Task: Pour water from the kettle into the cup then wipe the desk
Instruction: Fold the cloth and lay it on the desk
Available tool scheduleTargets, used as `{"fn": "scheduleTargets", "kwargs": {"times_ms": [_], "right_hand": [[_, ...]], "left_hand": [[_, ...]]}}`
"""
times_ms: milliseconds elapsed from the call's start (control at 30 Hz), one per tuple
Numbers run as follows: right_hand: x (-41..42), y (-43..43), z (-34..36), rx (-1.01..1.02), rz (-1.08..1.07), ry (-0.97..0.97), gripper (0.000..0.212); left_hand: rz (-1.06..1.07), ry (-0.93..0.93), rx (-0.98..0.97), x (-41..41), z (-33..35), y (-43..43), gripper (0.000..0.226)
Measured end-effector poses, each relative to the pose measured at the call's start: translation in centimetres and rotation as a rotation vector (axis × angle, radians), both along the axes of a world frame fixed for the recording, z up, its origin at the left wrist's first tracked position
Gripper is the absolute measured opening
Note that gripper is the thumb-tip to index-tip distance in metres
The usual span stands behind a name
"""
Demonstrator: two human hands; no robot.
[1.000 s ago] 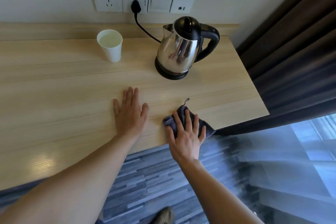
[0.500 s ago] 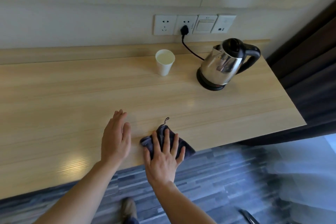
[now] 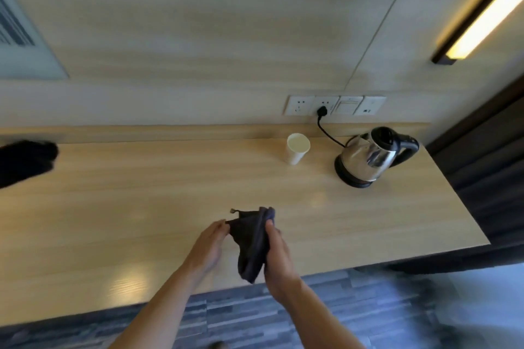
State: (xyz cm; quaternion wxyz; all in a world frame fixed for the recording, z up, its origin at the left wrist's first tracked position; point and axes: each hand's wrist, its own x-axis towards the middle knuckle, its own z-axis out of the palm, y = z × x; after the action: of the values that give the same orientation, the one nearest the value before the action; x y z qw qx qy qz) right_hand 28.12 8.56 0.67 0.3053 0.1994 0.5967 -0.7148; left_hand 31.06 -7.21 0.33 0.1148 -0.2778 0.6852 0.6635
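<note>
Holding dark cloth (image 3: 252, 244) between left hand (image 3: 208, 249) and right hand (image 3: 276, 256), both gripping, above desk (image 3: 141, 207) front edge; cup (image 3: 297, 148), kettle (image 3: 368, 157) near back right corner, under wall sockets (image 3: 334, 105).

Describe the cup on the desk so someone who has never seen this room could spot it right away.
Find the long wooden desk under the row of wall sockets. Near its back edge, just left of the shiny kettle, stands a paper cup. It is the only small, pale, open-topped thing there, upright and untouched.
</note>
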Motion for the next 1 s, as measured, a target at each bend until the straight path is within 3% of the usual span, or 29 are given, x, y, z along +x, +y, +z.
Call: {"fn": "scheduleTargets", "kwargs": {"times_ms": [167, 267, 367, 433, 600, 733, 1000], "right_hand": [[-2.3, 1.4, 6.3, -0.367, -0.023, -0.178, 0.064], [-3.1, 1.5, 8.9, -0.509, 0.029, -0.215, 0.071], [-4.5, 1.7, 9.6, -0.542, 0.028, -0.22, 0.069], [-5.5, 1.7, 9.5, -0.493, 0.065, -0.176, 0.067], [-9.7, 1.1, 7.1, -0.088, 0.205, 0.046, 0.037], [-14.1, -0.4, 5.7, 0.209, 0.174, 0.146, 0.017], [-24.5, -2.9, 2.3, 0.49, 0.31, 0.259, 0.014]], "left_hand": [[0.115, -0.062, 0.587, -0.5, 4.9, -0.3, 0.041], [0.052, -0.027, 0.677, -1.1, 7.3, 0.3, 0.04], [0.123, 0.03, 0.62, -2.3, 8.2, 0.3, 0.037], [0.154, 0.095, 0.471, -3.3, 8.3, 0.1, 0.03], [0.108, 0.149, 0.072, -6.2, 7.5, -0.6, 0.022], [0.143, 0.128, 0.0, -9.8, 5.8, -1.1, 0.022], [0.212, 0.036, -0.171, -19.5, 0.5, -2.9, 0.021]]}}
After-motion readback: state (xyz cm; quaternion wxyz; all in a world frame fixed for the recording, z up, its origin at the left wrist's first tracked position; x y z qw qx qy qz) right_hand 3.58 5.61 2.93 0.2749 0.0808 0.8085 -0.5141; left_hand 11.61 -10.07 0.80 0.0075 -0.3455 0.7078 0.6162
